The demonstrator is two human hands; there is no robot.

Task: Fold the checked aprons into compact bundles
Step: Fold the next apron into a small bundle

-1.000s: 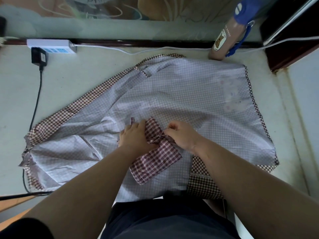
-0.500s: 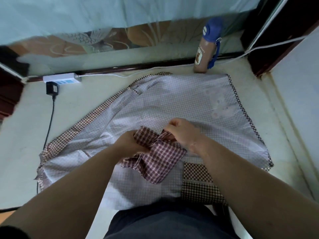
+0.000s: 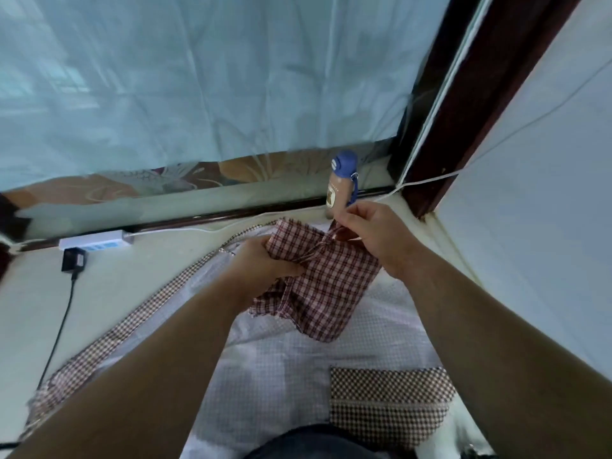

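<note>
We are holding the small red checked bundle point(image 3: 326, 279) up over the big pale apron point(image 3: 284, 369) lying flat on the tabletop point(image 3: 99, 293). Our left hand point(image 3: 261, 260) is squeezing its soft, light cloth. Our right hand point(image 3: 377, 233) is pinching its thin tie, a good place to hold.

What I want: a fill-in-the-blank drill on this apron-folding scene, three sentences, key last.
Both hands, left and right, hold the folded red plaid bundle ____ the pale checked apron.
The tan bottle has a ____ cap.
A ____ adapter sits beside the white power strip.

Missing: above; blue; black
</note>
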